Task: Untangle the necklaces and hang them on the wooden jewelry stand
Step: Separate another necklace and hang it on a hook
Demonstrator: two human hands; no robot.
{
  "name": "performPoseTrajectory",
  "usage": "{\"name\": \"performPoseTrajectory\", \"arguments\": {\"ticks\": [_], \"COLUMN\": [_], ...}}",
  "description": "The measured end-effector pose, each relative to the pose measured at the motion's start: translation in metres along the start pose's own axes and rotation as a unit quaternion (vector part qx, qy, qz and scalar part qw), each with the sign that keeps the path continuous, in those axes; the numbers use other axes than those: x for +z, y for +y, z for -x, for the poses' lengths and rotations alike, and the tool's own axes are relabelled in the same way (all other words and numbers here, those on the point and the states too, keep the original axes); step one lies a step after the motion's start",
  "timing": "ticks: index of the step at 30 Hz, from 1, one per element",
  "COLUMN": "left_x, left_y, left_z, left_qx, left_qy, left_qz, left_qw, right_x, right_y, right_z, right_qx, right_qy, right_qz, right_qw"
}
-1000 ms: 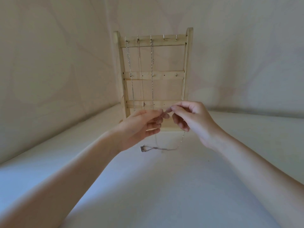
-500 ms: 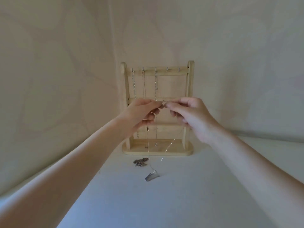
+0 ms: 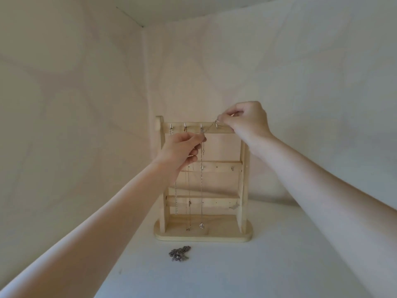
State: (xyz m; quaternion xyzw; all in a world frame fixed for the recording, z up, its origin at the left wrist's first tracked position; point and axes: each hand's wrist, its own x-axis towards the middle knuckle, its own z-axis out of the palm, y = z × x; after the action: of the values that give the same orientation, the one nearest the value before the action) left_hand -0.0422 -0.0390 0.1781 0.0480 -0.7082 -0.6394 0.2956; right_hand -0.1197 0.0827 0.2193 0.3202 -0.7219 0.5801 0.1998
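Note:
The wooden jewelry stand (image 3: 203, 232) stands upright against the back wall, with small hooks along its top bar. Three silver necklaces (image 3: 201, 186) hang from the left hooks down to its base. A thin silver chain (image 3: 211, 126) is stretched slantwise in front of the top bar, across the fourth hook. My left hand (image 3: 182, 151) pinches its lower end below the bar. My right hand (image 3: 245, 120) pinches its upper end at the bar's right end. A tangled heap of chain (image 3: 180, 253) lies on the table in front of the stand.
A white table (image 3: 236, 272) runs from the stand toward me. Pale walls meet in a corner just left of the stand and close behind it. Two lower bars on the stand carry a few more small hooks (image 3: 232, 168).
Both hands have risen from the stand's middle to its top bar, carrying the thin chain. They have drawn apart, the right going up and right. The pendant is no longer dangling below.

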Motion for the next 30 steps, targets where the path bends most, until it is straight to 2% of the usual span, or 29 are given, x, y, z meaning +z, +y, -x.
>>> {"name": "performPoseTrajectory", "arguments": {"ticks": [3, 12, 19, 22, 25, 27, 30], "left_x": [0.001, 0.005, 0.008, 0.009, 0.010, 0.010, 0.007], "left_y": [-0.001, -0.001, -0.006, -0.015, -0.023, -0.027, -0.033], "left_z": [-0.005, -0.010, -0.009, -0.005, -0.001, 0.002, 0.003], "left_qx": [-0.002, 0.013, 0.016, 0.033, 0.041, 0.038, 0.028], "left_qy": [0.014, 0.026, 0.018, 0.018, 0.012, 0.010, 0.003], "left_qz": [-0.017, -0.063, -0.071, -0.072, -0.066, -0.068, -0.076], "left_qw": [1.000, 0.998, 0.997, 0.997, 0.997, 0.997, 0.997], "right_x": [0.005, 0.007, 0.004, 0.003, 0.002, 0.002, 0.005], "right_y": [0.002, 0.013, 0.019, 0.024, 0.032, 0.037, 0.042], "right_z": [-0.008, -0.014, -0.004, 0.006, 0.017, 0.023, 0.030], "right_qx": [-0.008, 0.033, -0.007, -0.019, 0.017, 0.033, 0.030], "right_qy": [0.001, 0.023, 0.023, -0.003, -0.036, -0.035, -0.039], "right_qz": [0.047, 0.070, 0.079, 0.099, 0.070, 0.053, 0.087], "right_qw": [0.999, 0.997, 0.997, 0.995, 0.997, 0.997, 0.995]}}
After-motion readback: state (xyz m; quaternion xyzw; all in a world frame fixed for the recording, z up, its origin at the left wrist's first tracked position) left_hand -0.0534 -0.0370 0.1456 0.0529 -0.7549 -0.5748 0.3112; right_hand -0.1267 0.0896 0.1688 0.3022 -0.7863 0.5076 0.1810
